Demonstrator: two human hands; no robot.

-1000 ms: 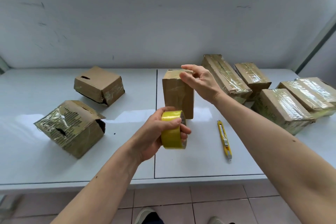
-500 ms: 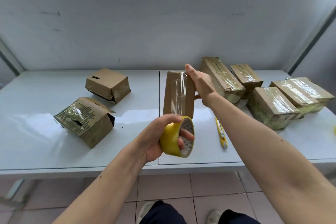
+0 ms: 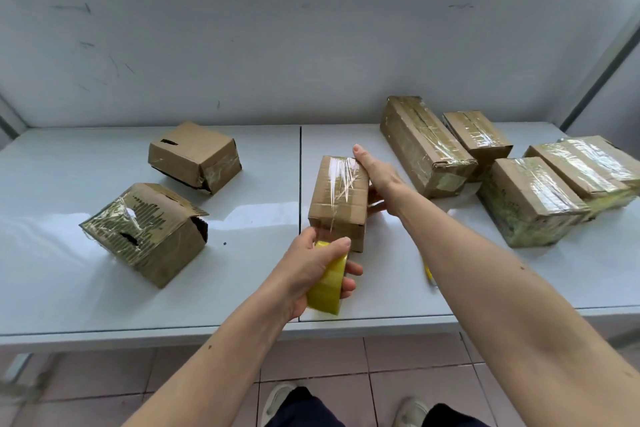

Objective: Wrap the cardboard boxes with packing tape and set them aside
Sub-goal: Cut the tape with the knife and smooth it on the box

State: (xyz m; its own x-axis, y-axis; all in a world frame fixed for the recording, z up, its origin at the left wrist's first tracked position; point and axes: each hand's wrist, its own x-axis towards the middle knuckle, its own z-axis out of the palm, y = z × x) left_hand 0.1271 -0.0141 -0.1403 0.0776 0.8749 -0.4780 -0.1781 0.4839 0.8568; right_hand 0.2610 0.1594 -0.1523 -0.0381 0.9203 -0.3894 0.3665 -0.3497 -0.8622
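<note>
A small cardboard box (image 3: 341, 204) lies flat at the middle of the white table (image 3: 104, 288), with a strip of clear tape running along its top. My left hand (image 3: 304, 270) grips the yellow tape roll (image 3: 329, 288) just in front of the box's near end; the tape leads from the roll up onto the box. My right hand (image 3: 379, 173) presses against the box's right side with straight fingers, the thumb low beside it.
Several tape-wrapped boxes (image 3: 530, 198) crowd the table's right side. Two crumpled, partly taped boxes sit on the left, one far (image 3: 194, 156) and one near (image 3: 145, 229). A yellow utility knife (image 3: 429, 274) peeks out from behind my right forearm.
The box has gone from standing upright to lying flat. My left hand has carried the tape roll down to the box's near end, drawing tape over the top.
</note>
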